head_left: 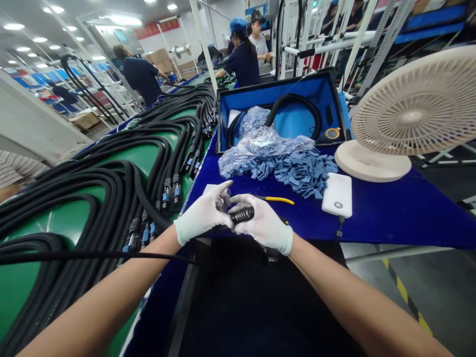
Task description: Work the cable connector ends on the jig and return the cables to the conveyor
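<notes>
Both my hands wear white gloves and meet at the near edge of the blue-covered table. My right hand (260, 225) is closed round a short black ribbed cylinder (243, 214); its far end is hidden by the fingers. My left hand (203, 213) presses its thumb against the cylinder's left end, with the index finger stretched out above and the other fingers curled. Just behind the hands lies a tool's yellow handle (278, 200). Farther back is a heap of small blue clips (305, 171), partly under a clear plastic bag (256, 144).
Black cables (115, 183) with connector ends lie along the green conveyor (78, 223) at left. A blue-lined bin (297, 91) stands behind the clips. A beige fan (412, 116) and a white power bank (337, 195) are at right. Co-workers (243, 59) stand farther back.
</notes>
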Motion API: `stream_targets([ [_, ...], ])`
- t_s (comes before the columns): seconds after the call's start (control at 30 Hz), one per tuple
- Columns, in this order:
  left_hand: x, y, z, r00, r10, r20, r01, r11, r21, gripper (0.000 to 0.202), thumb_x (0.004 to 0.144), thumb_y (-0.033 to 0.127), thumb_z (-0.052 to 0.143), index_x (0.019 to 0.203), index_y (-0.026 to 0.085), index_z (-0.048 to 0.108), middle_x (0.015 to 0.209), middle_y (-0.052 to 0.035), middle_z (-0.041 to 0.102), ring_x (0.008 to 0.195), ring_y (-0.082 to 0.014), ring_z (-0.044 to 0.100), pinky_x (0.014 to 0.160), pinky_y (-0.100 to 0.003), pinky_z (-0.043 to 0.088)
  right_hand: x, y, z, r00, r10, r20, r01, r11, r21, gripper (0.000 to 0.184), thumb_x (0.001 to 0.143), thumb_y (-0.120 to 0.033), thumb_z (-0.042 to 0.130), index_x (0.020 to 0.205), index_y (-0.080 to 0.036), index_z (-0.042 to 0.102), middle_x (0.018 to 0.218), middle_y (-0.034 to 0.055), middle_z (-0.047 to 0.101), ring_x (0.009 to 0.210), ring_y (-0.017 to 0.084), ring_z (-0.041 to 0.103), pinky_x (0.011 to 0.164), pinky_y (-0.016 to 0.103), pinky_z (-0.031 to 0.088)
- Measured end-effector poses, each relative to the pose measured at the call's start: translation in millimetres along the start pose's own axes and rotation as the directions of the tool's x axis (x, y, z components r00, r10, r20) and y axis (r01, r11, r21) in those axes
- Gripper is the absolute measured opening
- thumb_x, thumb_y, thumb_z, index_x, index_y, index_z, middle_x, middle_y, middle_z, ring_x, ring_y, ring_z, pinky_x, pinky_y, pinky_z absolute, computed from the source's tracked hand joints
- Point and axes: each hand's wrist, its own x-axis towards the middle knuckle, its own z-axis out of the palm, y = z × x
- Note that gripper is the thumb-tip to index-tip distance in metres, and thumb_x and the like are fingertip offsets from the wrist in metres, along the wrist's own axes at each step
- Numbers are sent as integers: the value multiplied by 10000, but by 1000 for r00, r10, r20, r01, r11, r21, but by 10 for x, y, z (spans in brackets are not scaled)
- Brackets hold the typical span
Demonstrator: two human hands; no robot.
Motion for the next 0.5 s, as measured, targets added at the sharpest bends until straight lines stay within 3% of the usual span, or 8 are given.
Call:
stream_targets([
  [0.07,-41,23,32,994,-43,-101,50,996,69,1039,570,344,926,1502,240,478,1074,-43,651,868,-219,642,819,-365,538,10,13,-14,1000,14,-17,-13,1000,28,573,647,-97,760,1194,-201,626,1077,40,710,960,214,679,858,359,552],
  [0.17,-251,79,131,953,-93,-290,104,994,23,491,653,366,879,1109,240,746,938,-37,681,884,-245,638,836,-366,518,-12,32,15,994,2,-111,7,997,77,443,678,-121,762,1101,-200,659,1070,45,719,939,215,688,842,363,571],
  [0.23,-412,88,207,926,-242,-290,155,944,-293,232,722,370,834,884,222,760,865,-50,693,842,-248,650,782,-355,530,-67,51,89,976,-6,-219,39,988,149,399,727,-166,761,1107,-210,648,1098,47,720,951,213,700,858,368,578],
  [0.3,-519,67,244,898,-373,-234,160,771,-616,246,818,446,745,885,210,735,869,-68,699,811,-243,663,725,-354,551,-117,71,165,987,-14,-163,43,983,176,456,763,-232,776,1192,-233,620,1135,46,718,954,213,708,841,362,586],
  [0.37,-551,28,204,854,-457,-249,53,552,-832,277,903,463,653,966,197,700,863,-62,677,777,-198,658,697,-323,564,-92,79,156,991,-65,120,62,998,28,463,772,-305,803,1204,-248,647,1145,39,720,962,214,707,838,349,583],
  [0.43,-524,-5,81,822,-495,-281,-89,377,-922,215,940,376,640,1014,176,663,766,-12,598,657,-113,592,632,-241,538,60,71,0,940,-89,330,189,939,-287,348,821,-356,772,1142,-241,706,1172,48,712,1029,224,686,913,355,557],
  [0.47,-494,-14,-2,819,-496,-289,-138,318,-938,175,929,313,668,1013,160,654,706,17,540,587,-81,533,582,-205,506,182,63,-130,948,-114,297,253,839,-482,255,870,-360,721,1088,-227,728,1196,64,700,1089,234,662,981,368,524],
  [0.5,-454,-17,-94,822,-485,-297,-162,300,-940,155,913,263,693,1005,146,648,660,39,486,535,-62,474,534,-185,470,324,55,-280,975,-142,170,222,677,-702,247,915,-332,659,1120,-208,721,1246,100,670,1158,256,627,1032,396,489],
])
